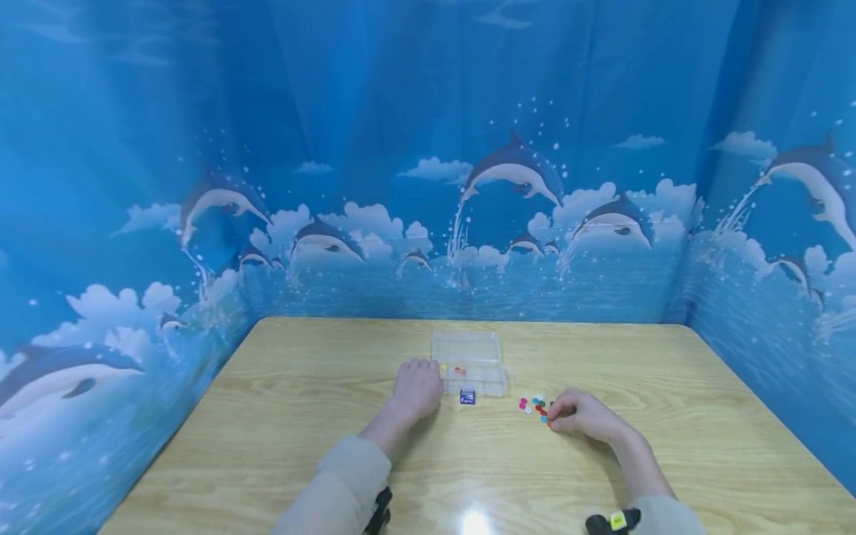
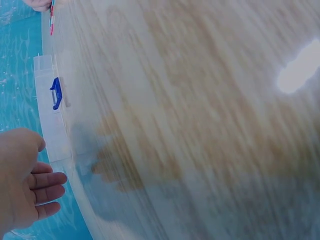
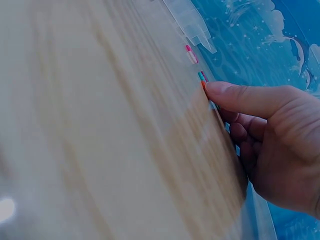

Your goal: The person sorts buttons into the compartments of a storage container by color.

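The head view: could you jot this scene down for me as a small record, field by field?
Surface: wood-grain table
Container: clear plastic box, open, lid on its far side
In the box: small yellow and orange-red bits
Before the box: small blue piece
Loose pieces: scattered small coloured discs, pink, white, blue, red and others
Left hand: at the box's left edge
Right hand: fingertips at the discs; whether one is gripped is unclear
Backdrop: blue dolphin-print curtain

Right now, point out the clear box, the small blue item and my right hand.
Clear box (image 1: 466, 346): head view, its far half.
Small blue item (image 1: 467, 399): head view, its middle.
Right hand (image 3: 282, 132): right wrist view, middle of the hand.
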### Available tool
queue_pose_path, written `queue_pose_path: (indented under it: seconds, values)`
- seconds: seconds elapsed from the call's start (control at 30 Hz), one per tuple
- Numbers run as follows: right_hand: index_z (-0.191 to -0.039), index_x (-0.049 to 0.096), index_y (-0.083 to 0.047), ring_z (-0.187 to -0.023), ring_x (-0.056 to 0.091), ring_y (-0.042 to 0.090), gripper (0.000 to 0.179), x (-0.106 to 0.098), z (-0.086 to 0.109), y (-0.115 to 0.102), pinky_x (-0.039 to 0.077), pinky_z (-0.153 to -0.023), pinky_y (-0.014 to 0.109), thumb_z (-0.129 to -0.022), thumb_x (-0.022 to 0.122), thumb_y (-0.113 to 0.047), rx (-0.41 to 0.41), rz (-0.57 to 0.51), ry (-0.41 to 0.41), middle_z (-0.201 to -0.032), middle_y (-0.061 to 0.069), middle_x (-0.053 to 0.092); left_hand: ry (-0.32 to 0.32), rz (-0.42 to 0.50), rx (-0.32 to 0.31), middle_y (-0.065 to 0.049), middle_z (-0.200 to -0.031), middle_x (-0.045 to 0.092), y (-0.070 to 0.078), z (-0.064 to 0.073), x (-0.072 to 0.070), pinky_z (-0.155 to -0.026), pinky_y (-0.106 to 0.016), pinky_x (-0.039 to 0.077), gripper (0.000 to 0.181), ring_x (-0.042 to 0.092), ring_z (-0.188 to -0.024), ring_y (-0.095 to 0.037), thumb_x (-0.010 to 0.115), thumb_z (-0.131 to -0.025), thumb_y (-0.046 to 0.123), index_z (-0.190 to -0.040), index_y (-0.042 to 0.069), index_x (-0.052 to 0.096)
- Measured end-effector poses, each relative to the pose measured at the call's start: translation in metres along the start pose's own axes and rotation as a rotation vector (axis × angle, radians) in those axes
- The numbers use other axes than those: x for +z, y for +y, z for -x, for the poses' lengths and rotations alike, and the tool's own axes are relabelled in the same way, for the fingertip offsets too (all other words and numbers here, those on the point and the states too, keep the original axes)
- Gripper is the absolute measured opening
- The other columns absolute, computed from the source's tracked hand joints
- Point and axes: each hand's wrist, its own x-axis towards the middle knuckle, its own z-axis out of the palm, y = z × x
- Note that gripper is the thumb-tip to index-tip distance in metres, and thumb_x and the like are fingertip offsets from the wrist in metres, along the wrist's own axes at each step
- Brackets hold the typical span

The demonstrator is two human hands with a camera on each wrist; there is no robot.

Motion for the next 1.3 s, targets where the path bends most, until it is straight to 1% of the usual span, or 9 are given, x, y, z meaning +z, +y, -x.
queue_pose_path:
  seconds: [0.07,0.13,0.23,0.37,0.53,0.67,0.97,1.13,1.3]
  values:
    - [-0.086,0.065,-0.004,-0.089,0.05,0.02,0.015,0.001,-0.001,-0.002,0.039,-0.079,0.036,-0.076,0.072,-0.013,0.028,0.004,0.004,-0.093,0.006,0.055,0.0,0.003,-0.002,-0.006,-0.082,0.054,0.0,0.0,0.0,-0.075,-0.034,0.044,0.027,0.05,-0.08,-0.02,0.05,-0.094,0.031,-0.099,0.006,0.057]
    - [-0.086,0.065,-0.003,-0.092,0.05,0.021,0.016,0.002,-0.001,-0.005,0.038,-0.082,0.039,-0.075,0.073,-0.013,0.088,0.002,0.009,-0.095,0.006,0.055,-0.001,0.004,-0.001,-0.006,-0.082,0.054,0.0,-0.001,0.0,-0.075,-0.034,0.045,0.027,0.051,-0.08,-0.02,0.05,-0.094,0.031,-0.099,0.006,0.057]
    - [-0.086,0.064,-0.001,-0.092,0.049,0.022,0.016,0.003,-0.002,-0.008,0.038,-0.082,0.04,-0.075,0.073,-0.009,0.115,0.013,0.005,-0.095,0.007,0.055,-0.002,0.008,0.0,-0.006,-0.082,0.055,0.0,-0.001,0.001,-0.076,-0.034,0.045,0.027,0.051,-0.081,-0.02,0.05,-0.093,0.031,-0.098,0.006,0.057]
    - [-0.086,0.064,-0.002,-0.09,0.049,0.021,0.016,0.003,-0.002,-0.008,0.039,-0.079,0.037,-0.075,0.073,-0.01,0.128,0.023,0.001,-0.094,0.007,0.054,-0.001,0.013,-0.002,-0.006,-0.083,0.055,0.0,-0.002,0.001,-0.076,-0.034,0.045,0.026,0.051,-0.081,-0.021,0.051,-0.093,0.031,-0.098,0.005,0.057]
    - [-0.087,0.062,-0.001,-0.086,0.048,0.02,0.019,0.004,-0.003,-0.007,0.039,-0.075,0.036,-0.075,0.074,-0.011,0.095,0.035,-0.007,-0.091,0.006,0.054,-0.01,0.022,-0.007,-0.007,-0.085,0.056,0.0,-0.001,0.0,-0.078,-0.035,0.044,0.027,0.052,-0.084,-0.021,0.05,-0.094,0.031,-0.1,0.005,0.057]
    - [-0.085,0.062,0.0,-0.086,0.046,0.02,0.016,0.005,-0.004,-0.009,0.038,-0.075,0.035,-0.076,0.073,-0.009,0.066,0.039,-0.017,-0.091,0.007,0.053,-0.01,0.028,-0.012,-0.007,-0.085,0.056,0.001,0.0,-0.002,-0.078,-0.035,0.044,0.026,0.052,-0.083,-0.02,0.052,-0.093,0.03,-0.1,0.005,0.057]
    - [-0.082,0.062,-0.003,-0.085,0.046,0.022,0.013,0.006,-0.005,-0.014,0.038,-0.072,0.034,-0.075,0.072,-0.006,0.13,0.064,-0.008,-0.092,0.008,0.051,-0.03,0.021,-0.011,-0.007,-0.087,0.057,0.001,-0.002,-0.001,-0.08,-0.035,0.044,0.029,0.052,-0.085,-0.021,0.05,-0.094,0.032,-0.104,0.005,0.057]
    - [-0.082,0.061,0.0,-0.078,0.047,0.02,0.011,0.006,-0.006,-0.016,0.039,-0.067,0.033,-0.075,0.07,-0.003,0.093,0.07,-0.036,-0.085,0.006,0.054,-0.032,0.035,-0.017,-0.007,-0.087,0.056,0.001,-0.001,-0.002,-0.081,-0.035,0.044,0.029,0.052,-0.085,-0.021,0.05,-0.094,0.031,-0.104,0.005,0.057]
    - [-0.081,0.06,0.002,-0.072,0.047,0.019,0.011,0.006,-0.005,-0.018,0.04,-0.063,0.031,-0.075,0.069,-0.002,0.082,0.071,-0.049,-0.079,0.005,0.055,-0.037,0.028,-0.018,-0.007,-0.088,0.057,0.001,-0.002,-0.002,-0.081,-0.035,0.044,0.03,0.052,-0.085,-0.021,0.05,-0.094,0.033,-0.105,0.005,0.057]
